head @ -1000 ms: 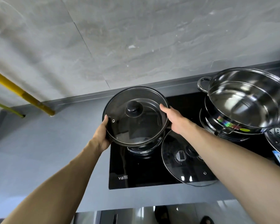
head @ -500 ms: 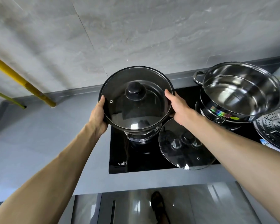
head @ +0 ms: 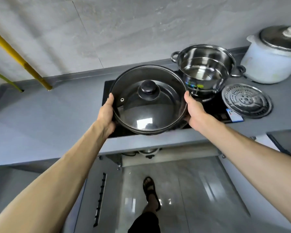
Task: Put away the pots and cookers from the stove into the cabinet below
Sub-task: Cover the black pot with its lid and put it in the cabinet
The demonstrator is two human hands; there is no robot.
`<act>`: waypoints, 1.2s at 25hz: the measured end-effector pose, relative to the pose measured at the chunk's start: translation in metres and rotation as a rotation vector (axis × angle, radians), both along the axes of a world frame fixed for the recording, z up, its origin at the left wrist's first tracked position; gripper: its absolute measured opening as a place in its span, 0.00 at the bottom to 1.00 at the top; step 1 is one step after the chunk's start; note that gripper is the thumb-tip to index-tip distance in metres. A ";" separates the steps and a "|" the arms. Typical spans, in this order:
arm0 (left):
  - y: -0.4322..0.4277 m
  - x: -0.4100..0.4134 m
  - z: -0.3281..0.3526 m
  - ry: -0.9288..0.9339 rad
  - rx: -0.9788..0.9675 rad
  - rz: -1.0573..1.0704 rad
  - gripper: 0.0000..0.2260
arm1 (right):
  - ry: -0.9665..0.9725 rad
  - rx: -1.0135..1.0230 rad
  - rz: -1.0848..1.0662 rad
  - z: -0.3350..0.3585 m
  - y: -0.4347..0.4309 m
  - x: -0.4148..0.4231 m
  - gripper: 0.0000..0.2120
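Note:
I hold a black pot with a glass lid and black knob above the front of the black stove. My left hand grips its left side and my right hand grips its right side. Behind it on the stove stands a stack of shiny steel pots. A perforated steamer plate lies at the stove's right edge. A white rice cooker with a metal lid stands on the counter at far right. The cabinet below stands open; a white appliance shows inside.
The open cabinet door hangs to the left below the counter, another door edge at right. My sandalled foot stands on the glossy floor. A yellow pipe runs down the wall at left. Grey counter extends left.
Both hands have lifted the black pot off the smaller pot and carried it toward me, to the stove's front edge. The view has tilted down, showing the open cabinet and rice cooker.

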State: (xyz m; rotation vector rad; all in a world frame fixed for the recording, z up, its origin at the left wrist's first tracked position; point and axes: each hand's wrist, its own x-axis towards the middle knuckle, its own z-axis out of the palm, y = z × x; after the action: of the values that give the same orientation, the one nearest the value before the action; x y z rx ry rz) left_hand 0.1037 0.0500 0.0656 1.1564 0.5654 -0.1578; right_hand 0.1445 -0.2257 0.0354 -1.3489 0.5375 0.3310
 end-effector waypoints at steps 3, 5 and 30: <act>-0.036 -0.058 -0.014 0.006 0.022 -0.024 0.23 | 0.012 0.021 -0.055 -0.013 -0.039 -0.064 0.28; -0.061 -0.095 -0.025 0.048 0.043 -0.038 0.23 | 0.054 -0.005 -0.071 -0.017 -0.064 -0.109 0.27; -0.116 -0.139 -0.387 0.264 0.109 -0.211 0.22 | 0.090 -0.213 -0.033 -0.359 -0.125 -0.182 0.26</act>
State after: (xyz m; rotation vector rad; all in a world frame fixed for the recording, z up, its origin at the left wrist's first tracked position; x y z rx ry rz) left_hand -0.0348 -0.0662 -0.3216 1.3102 0.6897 -0.4705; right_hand -0.0375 -0.3502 -0.3233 -1.5342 0.6846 0.3146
